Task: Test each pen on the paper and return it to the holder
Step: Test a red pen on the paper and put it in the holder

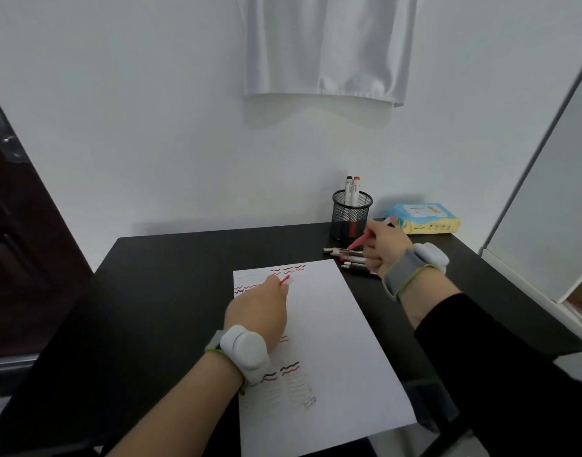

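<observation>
We see the right hand (pixel 382 247) pinching a red pen (pixel 357 243) just beside the holder (pixel 351 214), above loose pens (pixel 352 258) on the table (pixel 170 275); the left hand (pixel 259 308) rests on the paper (pixel 332 324), fingers curled, pinching a small red cap (pixel 285 280); two markers (pixel 353 189) stand in the holder.

Two banded wrists, one sleeved arm
Rounded white pods on grey, green-edged straps (pixel 402 276); long black sleeve (pixel 500 351) at lower right only.
</observation>
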`<state>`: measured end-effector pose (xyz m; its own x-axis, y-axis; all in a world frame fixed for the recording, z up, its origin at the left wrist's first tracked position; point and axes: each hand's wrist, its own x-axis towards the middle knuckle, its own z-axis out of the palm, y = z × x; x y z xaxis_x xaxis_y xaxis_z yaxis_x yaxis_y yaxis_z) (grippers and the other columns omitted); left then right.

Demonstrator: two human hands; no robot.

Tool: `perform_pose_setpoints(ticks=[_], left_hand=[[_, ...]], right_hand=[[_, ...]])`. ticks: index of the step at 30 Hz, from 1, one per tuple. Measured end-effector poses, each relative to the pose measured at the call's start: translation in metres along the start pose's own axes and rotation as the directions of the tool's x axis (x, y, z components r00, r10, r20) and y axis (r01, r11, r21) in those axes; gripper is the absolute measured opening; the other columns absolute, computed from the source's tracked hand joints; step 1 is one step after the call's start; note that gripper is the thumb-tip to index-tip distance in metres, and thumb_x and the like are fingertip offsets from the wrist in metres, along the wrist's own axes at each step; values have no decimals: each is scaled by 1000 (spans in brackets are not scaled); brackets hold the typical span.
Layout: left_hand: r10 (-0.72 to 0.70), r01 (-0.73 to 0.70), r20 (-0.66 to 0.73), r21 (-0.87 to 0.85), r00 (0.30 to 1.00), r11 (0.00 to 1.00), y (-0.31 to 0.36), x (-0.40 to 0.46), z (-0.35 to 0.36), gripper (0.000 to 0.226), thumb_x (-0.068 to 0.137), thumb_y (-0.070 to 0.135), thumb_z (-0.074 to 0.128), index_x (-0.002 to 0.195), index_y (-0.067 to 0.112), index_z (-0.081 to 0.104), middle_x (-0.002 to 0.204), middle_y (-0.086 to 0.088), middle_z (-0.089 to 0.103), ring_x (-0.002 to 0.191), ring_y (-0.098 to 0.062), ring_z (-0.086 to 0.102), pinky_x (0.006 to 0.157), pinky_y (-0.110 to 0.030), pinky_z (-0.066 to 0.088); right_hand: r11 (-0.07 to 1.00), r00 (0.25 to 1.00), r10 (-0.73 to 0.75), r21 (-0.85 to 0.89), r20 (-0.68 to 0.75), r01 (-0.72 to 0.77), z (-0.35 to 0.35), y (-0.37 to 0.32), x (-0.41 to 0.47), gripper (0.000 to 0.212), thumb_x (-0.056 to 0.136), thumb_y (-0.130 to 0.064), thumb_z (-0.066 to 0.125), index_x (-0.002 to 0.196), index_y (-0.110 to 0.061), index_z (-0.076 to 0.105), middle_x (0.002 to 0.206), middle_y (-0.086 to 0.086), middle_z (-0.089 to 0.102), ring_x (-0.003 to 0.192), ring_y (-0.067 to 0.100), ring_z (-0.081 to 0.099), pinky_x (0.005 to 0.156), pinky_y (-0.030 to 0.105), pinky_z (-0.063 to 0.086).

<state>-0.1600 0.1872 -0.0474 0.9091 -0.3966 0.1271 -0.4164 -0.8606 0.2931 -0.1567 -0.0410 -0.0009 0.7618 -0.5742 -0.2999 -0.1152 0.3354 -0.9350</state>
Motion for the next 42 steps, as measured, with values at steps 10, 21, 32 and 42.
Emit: perform_pose_setpoints(ticks=[10, 21, 32, 42], left_hand=[[-137, 114, -72, -265, 988, 958, -34, 33, -12, 29, 98, 43, 39, 89, 22, 57, 79, 3, 60, 74, -18, 58, 69, -33, 50], [-231, 235, -173, 4, 958, 972, -46, 60, 14, 34, 97, 47, 36, 84, 21, 53, 71, 4, 56, 66, -16, 56, 65, -33, 52], [-114, 138, -154, 154, 982, 978, -47, 62, 17, 29, 98, 48, 36, 95, 24, 52, 86, 4, 57, 80, -15, 53, 72, -31, 48], [-93, 137, -187, 242, 978, 960, -43, 60, 19, 33, 100, 46, 31, 99, 22, 54, 93, 2, 60, 83, -17, 55, 72, -30, 44]], right_hand=[[940, 926, -180, -221, 331, 261, 14, 21, -24, 34, 100, -33, 50, 90, -7, 70, 69, 6, 68, 39, 11, 41, 38, 18, 28], [822, 896, -231, -417, 378, 388, 51, 44, -18, 3, 85, -7, 68, 86, -7, 65, 66, 6, 66, 50, 13, 52, 47, 26, 42], [797, 903, -252, -455, 348, 397, 64, 82, 2, 7, 84, -19, 70, 79, -18, 65, 65, 2, 71, 52, 14, 55, 57, 32, 49], [746, 881, -240, -503, 408, 437, 66, 80, -5, 7, 87, -19, 68, 85, -14, 64, 69, -2, 73, 50, 7, 54, 55, 24, 50]])
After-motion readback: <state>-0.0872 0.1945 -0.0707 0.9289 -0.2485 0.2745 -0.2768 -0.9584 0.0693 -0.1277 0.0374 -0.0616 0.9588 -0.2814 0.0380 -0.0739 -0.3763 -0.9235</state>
